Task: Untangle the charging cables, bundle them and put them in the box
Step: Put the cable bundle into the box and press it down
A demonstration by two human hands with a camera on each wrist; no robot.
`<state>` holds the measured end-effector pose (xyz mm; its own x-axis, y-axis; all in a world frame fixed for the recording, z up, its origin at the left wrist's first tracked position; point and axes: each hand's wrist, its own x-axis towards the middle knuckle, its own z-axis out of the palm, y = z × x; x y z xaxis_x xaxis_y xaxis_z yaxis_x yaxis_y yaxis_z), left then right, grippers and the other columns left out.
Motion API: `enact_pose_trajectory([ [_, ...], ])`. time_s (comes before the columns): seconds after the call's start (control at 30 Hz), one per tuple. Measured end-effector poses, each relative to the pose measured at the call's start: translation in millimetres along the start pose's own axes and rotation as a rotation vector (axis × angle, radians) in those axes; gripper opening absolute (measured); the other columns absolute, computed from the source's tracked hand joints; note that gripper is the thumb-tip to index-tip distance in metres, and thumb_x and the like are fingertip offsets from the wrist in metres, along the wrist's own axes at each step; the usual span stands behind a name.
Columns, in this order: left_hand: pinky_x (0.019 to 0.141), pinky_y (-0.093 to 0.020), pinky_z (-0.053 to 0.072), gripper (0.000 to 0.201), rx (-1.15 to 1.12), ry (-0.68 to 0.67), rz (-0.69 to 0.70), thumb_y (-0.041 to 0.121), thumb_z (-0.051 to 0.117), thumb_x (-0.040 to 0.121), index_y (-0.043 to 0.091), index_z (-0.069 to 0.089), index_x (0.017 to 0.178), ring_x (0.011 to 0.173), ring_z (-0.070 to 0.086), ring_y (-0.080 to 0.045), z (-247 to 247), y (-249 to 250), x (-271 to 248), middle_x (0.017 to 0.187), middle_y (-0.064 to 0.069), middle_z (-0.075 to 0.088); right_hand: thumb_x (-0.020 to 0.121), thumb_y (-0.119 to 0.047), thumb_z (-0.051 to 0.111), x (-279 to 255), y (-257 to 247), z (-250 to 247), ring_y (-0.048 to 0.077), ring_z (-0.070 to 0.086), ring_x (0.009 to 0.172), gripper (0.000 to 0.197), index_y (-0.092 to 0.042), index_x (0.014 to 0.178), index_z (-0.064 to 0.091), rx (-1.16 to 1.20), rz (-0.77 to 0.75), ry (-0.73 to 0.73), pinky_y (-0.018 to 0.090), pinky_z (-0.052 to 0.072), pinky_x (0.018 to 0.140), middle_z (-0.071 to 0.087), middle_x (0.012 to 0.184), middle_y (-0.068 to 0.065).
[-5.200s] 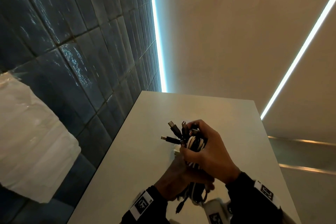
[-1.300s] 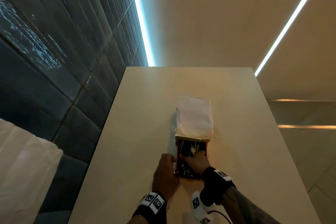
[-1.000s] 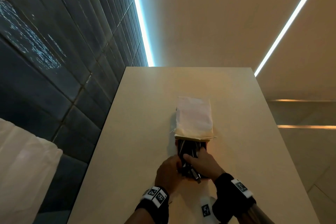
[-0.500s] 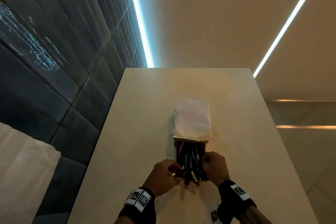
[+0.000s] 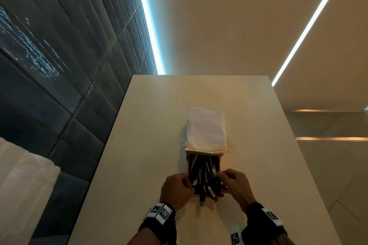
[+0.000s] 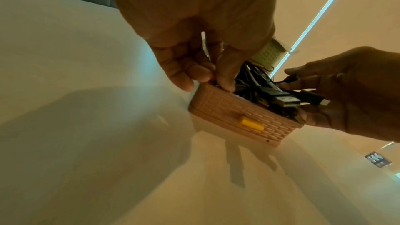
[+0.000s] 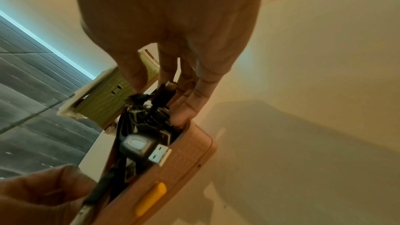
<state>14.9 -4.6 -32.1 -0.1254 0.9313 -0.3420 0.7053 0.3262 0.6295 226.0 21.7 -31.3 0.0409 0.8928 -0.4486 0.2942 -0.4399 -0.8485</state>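
A pink brick-patterned box (image 5: 187,167) lies on the table with its pale lid (image 5: 206,127) swung open to the far side. The bundle of black and white charging cables (image 5: 203,175) sits inside it, and several plugs (image 5: 202,202) stick out over the near wall. My left hand (image 5: 188,184) pinches the box's left rim (image 6: 208,86), thumb inside and fingers outside. My right hand (image 5: 221,181) is at the right rim. Its thumb and forefinger pinch a black plug (image 7: 165,91) of the bundle, and the other fingers (image 7: 190,105) rest straight against the box's inner wall.
The box (image 6: 233,114) has a yellow latch (image 6: 252,124) on its near wall. The beige table (image 5: 143,145) runs away from me, with a dark tiled wall (image 5: 59,65) on the left. A white bundle (image 5: 22,189) sits at the lower left, off the table.
Five seconds ago both hands held the bundle in the air. It now lies in the open box, and the hands have moved apart to the box's two side rims.
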Motion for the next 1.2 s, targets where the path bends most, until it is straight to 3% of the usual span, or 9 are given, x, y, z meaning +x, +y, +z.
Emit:
enact_pose_trajectory([
  [0.07,0.058,-0.019,0.047,0.014,0.018,0.001,-0.063,0.025,0.073,0.062,0.028,0.060,0.060,0.070,0.064,-0.009,0,6,2,0.072,0.011,0.068,0.084,-0.019,0.073,2,3,2,0.022,0.067,0.064,0.021,-0.008,0.069,0.066,-0.064,-0.031,0.024,0.039,0.058,0.061,0.071,0.069,0.008],
  [0.23,0.068,-0.027,0.054,0.007,0.074,-0.003,0.000,0.027,0.068,0.068,0.025,0.070,0.074,0.080,0.067,-0.013,-1,9,-2,0.083,0.007,0.072,0.077,-0.015,0.078,6,2,14,0.015,0.052,0.059,0.030,-0.012,0.064,0.051,-0.227,-0.086,0.107,0.022,0.038,0.051,0.059,0.063,0.002],
  [0.3,0.073,-0.030,0.053,0.017,0.084,0.015,0.075,0.039,0.066,0.075,0.025,0.068,0.084,0.085,0.064,-0.014,-1,10,-12,0.088,0.008,0.068,0.078,-0.023,0.078,8,4,16,0.014,0.050,0.056,0.034,-0.013,0.065,0.049,-0.258,-0.086,0.093,0.021,0.036,0.049,0.057,0.060,-0.001],
  [0.43,0.079,-0.028,0.043,0.054,0.299,-0.076,0.221,0.069,0.058,0.059,0.028,0.059,0.094,0.097,0.044,-0.013,1,13,-29,0.101,0.010,0.050,0.085,-0.028,0.073,1,9,9,0.011,0.047,0.053,0.034,-0.014,0.062,0.052,-0.344,-0.114,0.029,0.022,0.037,0.052,0.055,0.058,-0.003],
  [0.53,0.076,-0.029,0.047,0.036,0.305,-0.085,0.218,0.050,0.062,0.068,0.028,0.058,0.096,0.101,0.043,-0.014,2,8,-28,0.104,0.010,0.048,0.080,-0.019,0.075,-6,6,-1,0.006,0.059,0.054,0.017,-0.021,0.067,0.065,-0.393,-0.125,-0.104,0.020,0.048,0.057,0.068,0.063,-0.005],
  [0.7,0.079,-0.026,0.049,0.026,0.227,-0.020,0.221,0.037,0.059,0.075,0.030,0.068,0.099,0.093,0.058,-0.013,-1,6,-23,0.096,0.012,0.067,0.068,-0.007,0.074,-6,1,-5,0.001,0.054,0.047,0.034,-0.034,0.056,0.058,-0.497,-0.165,-0.185,0.019,0.046,0.055,0.059,0.049,-0.012],
  [0.97,0.074,-0.026,0.050,0.014,0.248,0.003,0.193,0.034,0.065,0.077,0.026,0.067,0.089,0.089,0.064,-0.014,-7,11,-6,0.094,0.008,0.070,0.077,-0.010,0.072,-4,9,6,0.013,0.058,0.045,0.011,-0.005,0.071,0.065,-0.412,-0.180,-0.116,0.027,0.051,0.045,0.068,0.064,0.006],
  [1.07,0.074,-0.025,0.049,0.011,0.265,-0.002,0.165,0.029,0.067,0.075,0.025,0.064,0.084,0.088,0.064,-0.014,-6,15,0,0.094,0.009,0.068,0.077,-0.010,0.070,-3,12,12,0.019,0.054,0.050,0.014,-0.009,0.067,0.060,-0.389,-0.175,-0.028,0.035,0.049,0.049,0.063,0.062,0.003],
  [1.2,0.074,-0.025,0.043,0.011,0.337,-0.001,0.196,0.027,0.060,0.075,0.024,0.060,0.086,0.091,0.061,-0.017,-2,17,-2,0.095,0.008,0.064,0.080,-0.013,0.068,-4,15,24,0.008,0.045,0.054,0.026,-0.022,0.065,0.049,-0.407,-0.165,-0.002,0.020,0.036,0.050,0.055,0.062,-0.008],
])
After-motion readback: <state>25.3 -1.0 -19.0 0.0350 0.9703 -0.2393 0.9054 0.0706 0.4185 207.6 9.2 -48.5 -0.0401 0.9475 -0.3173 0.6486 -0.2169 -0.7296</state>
